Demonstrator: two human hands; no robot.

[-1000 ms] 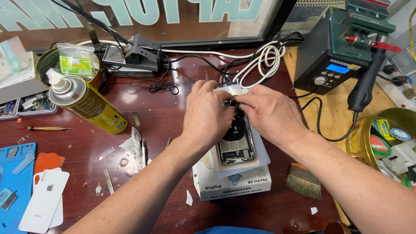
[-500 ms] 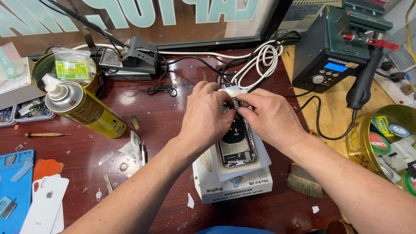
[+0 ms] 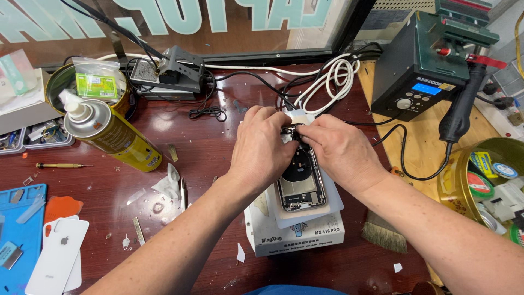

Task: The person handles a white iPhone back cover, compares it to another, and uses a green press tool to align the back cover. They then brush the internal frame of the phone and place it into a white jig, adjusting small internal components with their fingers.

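Observation:
An opened phone housing (image 3: 300, 183) lies face-up on a white pad atop a white box (image 3: 295, 235) on the dark red table. My left hand (image 3: 262, 147) and my right hand (image 3: 335, 150) meet over the phone's far end, fingers pinched together on a small dark part (image 3: 291, 131) there. A bit of white tape or paper (image 3: 298, 116) sits just beyond the fingertips. What exactly each finger grips is hidden.
A yellow spray can (image 3: 109, 134) lies at left beside a round tin (image 3: 87, 87). A white phone back cover (image 3: 57, 262) and blue mat (image 3: 19, 229) are at lower left. A green hot-air station (image 3: 426, 71), coiled white cable (image 3: 333, 74), brush (image 3: 382, 235) and tin of tapes (image 3: 486, 180) are at right.
Both hands stay pinched over the phone's far end with only small finger shifts. The view has drifted slightly.

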